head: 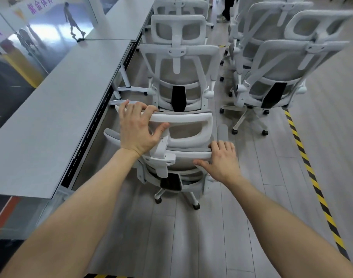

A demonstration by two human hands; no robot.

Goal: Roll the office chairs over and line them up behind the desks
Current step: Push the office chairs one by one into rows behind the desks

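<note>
A white-framed office chair (188,127) with grey mesh stands right in front of me, its back towards me, beside the long grey desk (51,125) on the left. My left hand (136,128) grips the left end of its headrest. My right hand (221,161) holds the top right edge of its backrest. Directly ahead of it, a second matching chair (179,77) stands in line along the desk, and more chairs (178,30) continue the row behind that.
A group of the same chairs (276,73) is clustered to the right on the wood-look floor. Yellow-black hazard tape (310,173) runs along the floor on the right. A person's legs (224,11) show at the far end. A glass wall borders the desks at left.
</note>
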